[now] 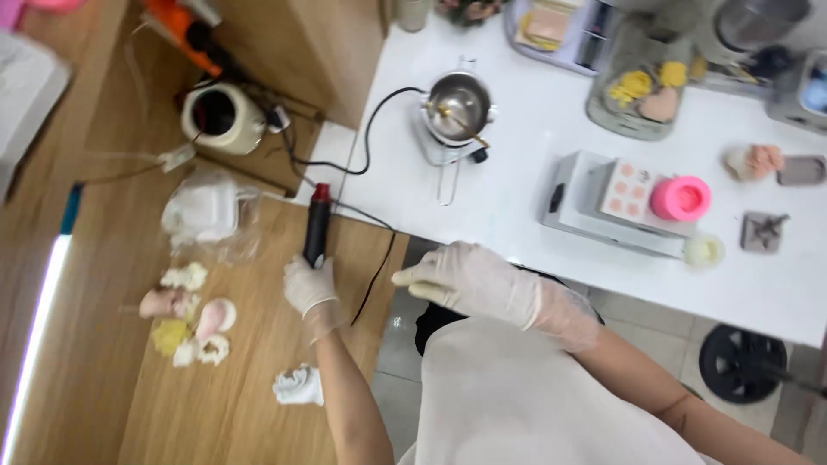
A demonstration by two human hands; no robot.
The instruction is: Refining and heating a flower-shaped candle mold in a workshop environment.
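My left hand (pixel 310 288), in a thin clear glove, grips the lower end of a black stick-shaped tool with a red tip (pixel 317 226) over the wooden surface; a black cord (pixel 376 274) trails from the tool. My right hand (pixel 469 280), also gloved, hovers flat with fingers together near the white table's front edge (pixel 482 237), holding nothing. Several small cream, pink and yellow flower-shaped pieces (pixel 191 314) lie left of my left hand.
A small metal pot with a spoon (pixel 458 105) sits on a heater on the white table. A pink round mould (pixel 680 198) rests on a white scale-like box. A cream jar (pixel 220 116), a clear bag (pixel 207 211) and a white piece (pixel 299 386) lie on the wood.
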